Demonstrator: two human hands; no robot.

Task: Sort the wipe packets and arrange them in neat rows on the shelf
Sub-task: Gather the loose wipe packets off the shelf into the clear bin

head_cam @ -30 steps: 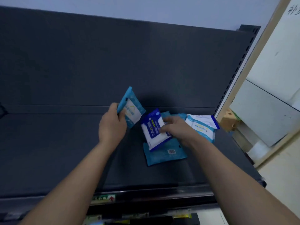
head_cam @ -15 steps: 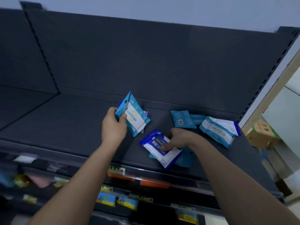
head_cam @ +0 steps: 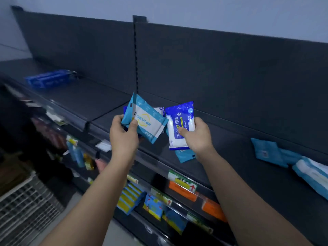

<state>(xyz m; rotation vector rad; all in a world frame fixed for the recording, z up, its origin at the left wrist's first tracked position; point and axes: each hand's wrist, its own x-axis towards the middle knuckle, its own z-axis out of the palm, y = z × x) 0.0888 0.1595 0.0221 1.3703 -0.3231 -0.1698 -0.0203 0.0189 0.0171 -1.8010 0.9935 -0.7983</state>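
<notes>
Two hands lift wipe packets above a dark shop shelf (head_cam: 230,144). The left hand (head_cam: 122,139) grips a light blue and white packet (head_cam: 148,122), tilted, its thumb pressed on the front and its fingers (head_cam: 116,121) curled round the left edge. The corner of a second packet (head_cam: 159,110) peeks out behind it in the same hand. Just beside it, the right hand (head_cam: 199,139) pinches a dark blue packet (head_cam: 180,125), held upright with the thumb across its printed face. The two front packets almost touch. A pale blue packet (head_cam: 185,156) shows below and behind the dark blue one; whether the right hand holds it too cannot be told. Well apart, at the right end of the shelf, a teal packet (head_cam: 268,152) and a blue and white packet (head_cam: 312,174) lie flat, overlapping. Far to the left on the same level rests a blurred blue pack (head_cam: 48,79). Orange price labels (head_cam: 182,191) line the shelf edge, with boxed goods (head_cam: 131,197) on the tier beneath and a wire basket (head_cam: 26,206) at lower left.
</notes>
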